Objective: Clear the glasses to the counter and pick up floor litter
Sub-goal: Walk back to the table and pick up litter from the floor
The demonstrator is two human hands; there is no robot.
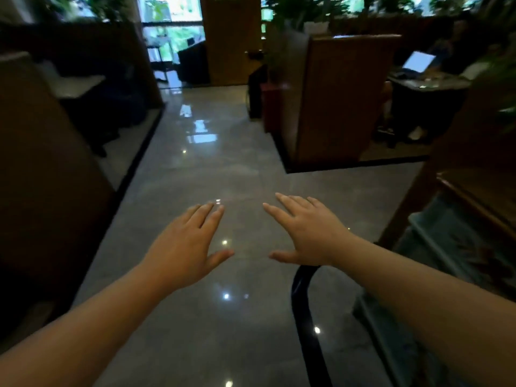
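Now: left hand (184, 247) and right hand (304, 233) out front, palms down, fingers (212, 213) spread apart, holding nothing, likely free for next pickup. Glossy floor (212, 152) ahead, no litter spotted. Glasses, counter not in view; far right tabletop (430, 83) too blurred to tell.

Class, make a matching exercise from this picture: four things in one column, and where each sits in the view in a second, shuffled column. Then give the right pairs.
Things:
1. left hand, open and empty
2. open laptop with lit screen
3. tall brown wooden partition
4. glossy grey tiled floor

Places:
A. far right, on a dark table
B. centre, running ahead
C. lower middle, palm down
D. right of the aisle

Pairs: 1-C, 2-A, 3-D, 4-B
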